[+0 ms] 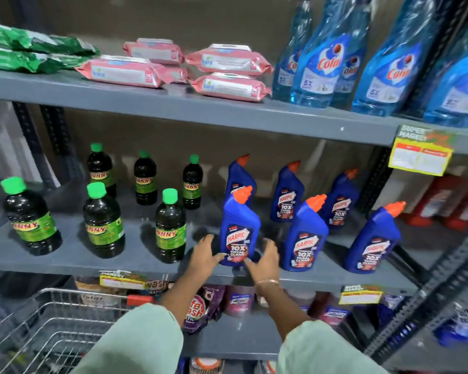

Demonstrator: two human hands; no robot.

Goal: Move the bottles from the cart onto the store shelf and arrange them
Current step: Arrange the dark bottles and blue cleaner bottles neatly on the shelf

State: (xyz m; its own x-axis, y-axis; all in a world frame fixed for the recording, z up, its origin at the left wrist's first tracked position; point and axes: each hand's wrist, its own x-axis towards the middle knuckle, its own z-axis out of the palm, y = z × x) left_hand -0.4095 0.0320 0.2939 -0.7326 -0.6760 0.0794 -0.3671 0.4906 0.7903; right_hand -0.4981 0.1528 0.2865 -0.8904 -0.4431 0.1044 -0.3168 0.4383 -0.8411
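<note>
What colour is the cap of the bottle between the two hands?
Orange-red, on a blue Harpic bottle; seen in the head view, the only one.

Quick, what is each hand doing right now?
Left hand: open, fingers spread against the left side of the front blue Harpic bottle.
Right hand: open, at that bottle's right side; no firm grip.

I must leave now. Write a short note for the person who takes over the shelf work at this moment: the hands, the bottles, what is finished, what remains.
Left hand and right hand: open, on either side of the front blue bottle on the middle shelf; whether they touch it is unclear.
Blue bottles: six upright on that shelf, in rough rows.
Green-capped dark bottles: six upright to the left.
Cart: no bottles visible in the part shown.
Left: straighten the blue bottles, check the cart.
</note>
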